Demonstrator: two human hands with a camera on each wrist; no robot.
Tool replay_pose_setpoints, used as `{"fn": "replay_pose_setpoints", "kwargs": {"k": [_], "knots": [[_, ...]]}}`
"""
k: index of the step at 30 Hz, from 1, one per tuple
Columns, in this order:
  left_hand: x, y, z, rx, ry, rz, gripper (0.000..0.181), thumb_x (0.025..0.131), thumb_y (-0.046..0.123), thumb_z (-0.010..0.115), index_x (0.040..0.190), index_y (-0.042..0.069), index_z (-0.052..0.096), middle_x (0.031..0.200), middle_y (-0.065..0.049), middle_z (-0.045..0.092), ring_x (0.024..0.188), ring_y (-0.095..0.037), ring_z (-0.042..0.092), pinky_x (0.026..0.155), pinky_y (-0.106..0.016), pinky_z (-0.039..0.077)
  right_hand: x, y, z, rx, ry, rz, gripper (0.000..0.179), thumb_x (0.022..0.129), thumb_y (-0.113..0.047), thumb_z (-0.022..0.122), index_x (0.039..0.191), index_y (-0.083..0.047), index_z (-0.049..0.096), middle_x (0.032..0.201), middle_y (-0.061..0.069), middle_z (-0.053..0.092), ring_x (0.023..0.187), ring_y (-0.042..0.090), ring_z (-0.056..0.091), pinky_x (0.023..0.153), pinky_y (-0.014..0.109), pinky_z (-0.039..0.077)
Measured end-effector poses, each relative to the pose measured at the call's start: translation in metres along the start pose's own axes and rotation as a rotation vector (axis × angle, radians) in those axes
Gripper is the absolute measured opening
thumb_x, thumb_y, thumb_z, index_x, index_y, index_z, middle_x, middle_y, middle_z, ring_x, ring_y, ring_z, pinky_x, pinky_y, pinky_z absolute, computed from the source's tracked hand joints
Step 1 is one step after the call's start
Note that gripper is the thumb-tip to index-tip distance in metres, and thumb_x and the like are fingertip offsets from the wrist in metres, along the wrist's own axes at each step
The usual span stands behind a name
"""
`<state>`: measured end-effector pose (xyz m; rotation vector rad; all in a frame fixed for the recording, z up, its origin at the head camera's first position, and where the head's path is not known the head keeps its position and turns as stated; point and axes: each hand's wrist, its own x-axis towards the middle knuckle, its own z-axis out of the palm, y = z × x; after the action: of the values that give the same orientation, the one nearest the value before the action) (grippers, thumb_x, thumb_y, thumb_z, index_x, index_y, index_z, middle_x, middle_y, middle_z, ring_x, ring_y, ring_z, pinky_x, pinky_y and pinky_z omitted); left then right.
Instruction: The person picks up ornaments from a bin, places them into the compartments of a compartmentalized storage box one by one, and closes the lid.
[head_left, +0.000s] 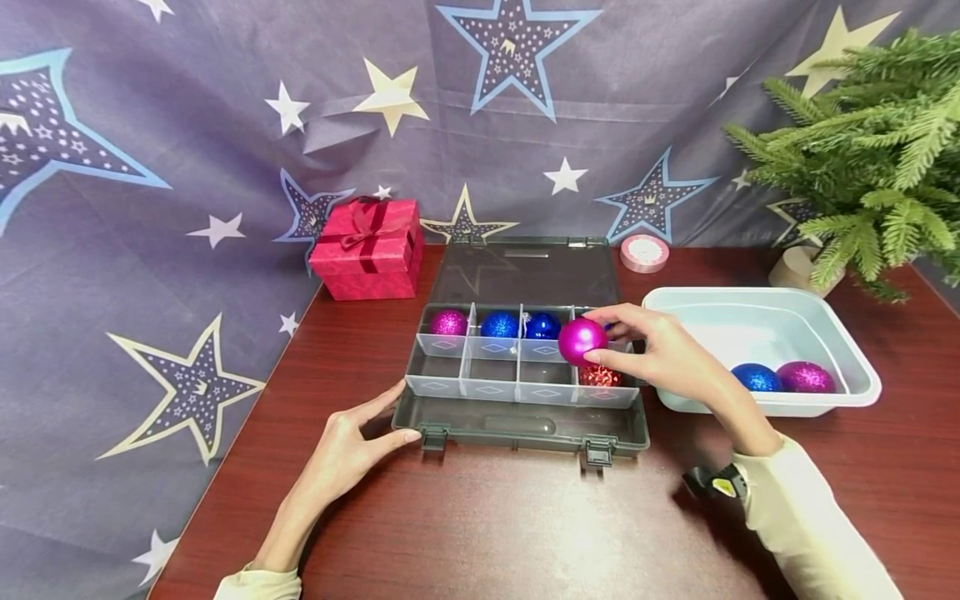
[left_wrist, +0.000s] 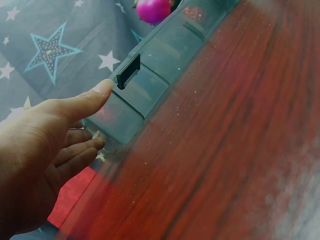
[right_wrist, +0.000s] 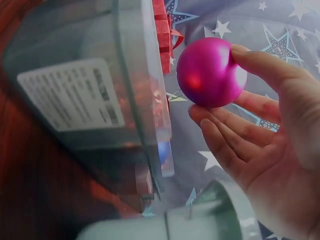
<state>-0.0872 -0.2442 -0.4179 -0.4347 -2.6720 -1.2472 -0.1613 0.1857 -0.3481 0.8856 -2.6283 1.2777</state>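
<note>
My right hand (head_left: 660, 350) pinches a satiny magenta Christmas ball (head_left: 582, 342) between thumb and fingers, above the right end of a divided storage box (head_left: 521, 427). In the right wrist view the ball (right_wrist: 211, 72) is held near the fingertips, beside the box wall. The back row holds a glittery pink ball (head_left: 448, 322), a glittery blue ball (head_left: 499, 324) and a shiny blue ball (head_left: 542, 325); something blue in the rightmost compartment is mostly hidden. A red ball (head_left: 601, 376) sits in the middle row's right compartment. My left hand (head_left: 345, 450) rests straight fingers and thumb against the box's front left corner.
A pale blue tub (head_left: 765, 304) at right contains a glittery blue ball (head_left: 756, 377) and a glittery pink ball (head_left: 806, 377). Behind are a red gift box (head_left: 367, 250), a ribbon roll (head_left: 644, 252) and a small fir tree (head_left: 877, 158). The box's lid (head_left: 525, 271) leans back.
</note>
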Motion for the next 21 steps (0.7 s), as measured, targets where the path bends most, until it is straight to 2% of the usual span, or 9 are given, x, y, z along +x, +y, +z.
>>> {"fn": "replay_pose_setpoints", "kwargs": {"k": [11,21], "knots": [[0.001,0.001,0.000,0.016,0.002,0.001,0.072,0.080,0.034,0.092,0.145,0.025,0.064,0.129,0.002,0.070,0.117,-0.015,0.066,0.098,-0.013,0.043,0.010,-0.003,0.010,0.022,-0.034,-0.001,0.047,0.086,-0.016,0.086,0.130,-0.009,0.069,0.123,0.006,0.071,0.099,0.020,0.070,0.086,0.043,0.059],[0.000,0.000,0.000,0.019,0.001,-0.004,0.071,0.080,0.035,0.092,0.145,0.026,0.063,0.130,0.003,0.070,0.117,-0.015,0.066,0.098,-0.013,0.044,0.015,-0.005,0.016,0.064,-0.085,0.034,0.049,0.090,-0.017,0.083,0.135,-0.005,0.065,0.125,0.013,0.069,0.104,0.023,0.070,0.087,0.047,0.058]]}}
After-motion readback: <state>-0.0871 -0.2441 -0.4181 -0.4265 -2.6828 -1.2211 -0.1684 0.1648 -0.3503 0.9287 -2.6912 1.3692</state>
